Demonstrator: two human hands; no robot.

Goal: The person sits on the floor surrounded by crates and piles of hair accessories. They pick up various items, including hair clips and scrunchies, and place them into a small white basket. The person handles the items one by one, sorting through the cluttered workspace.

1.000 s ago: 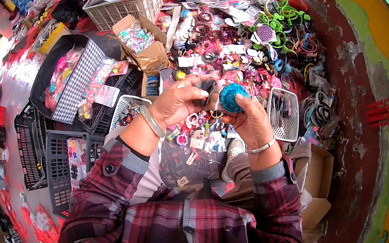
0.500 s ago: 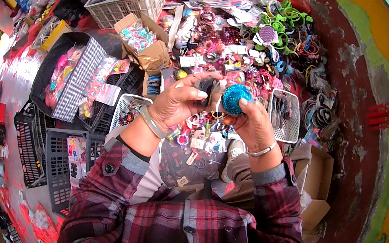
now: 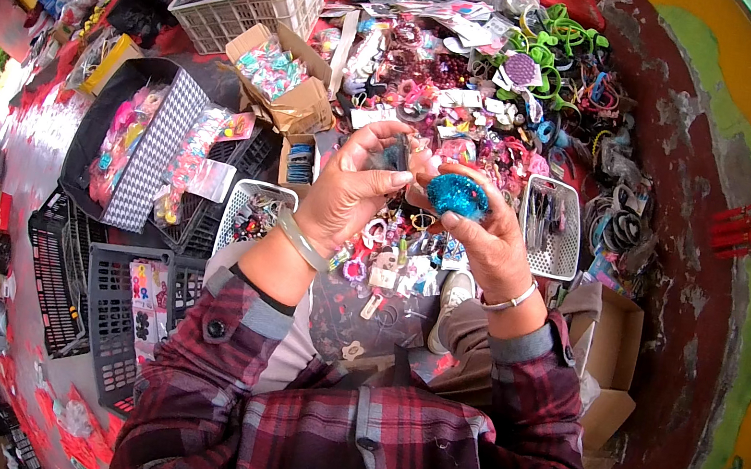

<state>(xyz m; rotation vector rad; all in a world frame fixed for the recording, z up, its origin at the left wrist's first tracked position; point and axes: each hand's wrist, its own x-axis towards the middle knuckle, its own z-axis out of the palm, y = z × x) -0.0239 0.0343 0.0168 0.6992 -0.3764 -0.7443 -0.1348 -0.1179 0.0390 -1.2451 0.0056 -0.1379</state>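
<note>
While my right grip [image 3: 496, 249] pinches the glittery teal disc [image 3: 456, 194] mid-frame (thumb at rim, probably for steadiness), my left grip [image 3: 355, 178] half-closes around a dark piece [image 3: 394, 154].

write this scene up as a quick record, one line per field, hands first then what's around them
left hand: the left hand holds a dark item at its fingers, kind unclear
right hand: the right hand grips a blue glittery round piece between thumb and fingers
ahead: a heap of mixed small accessories, with green loops at its far right
left side: a black bin with a houndstooth panel
right side: a white perforated basket, an open cardboard box
</note>
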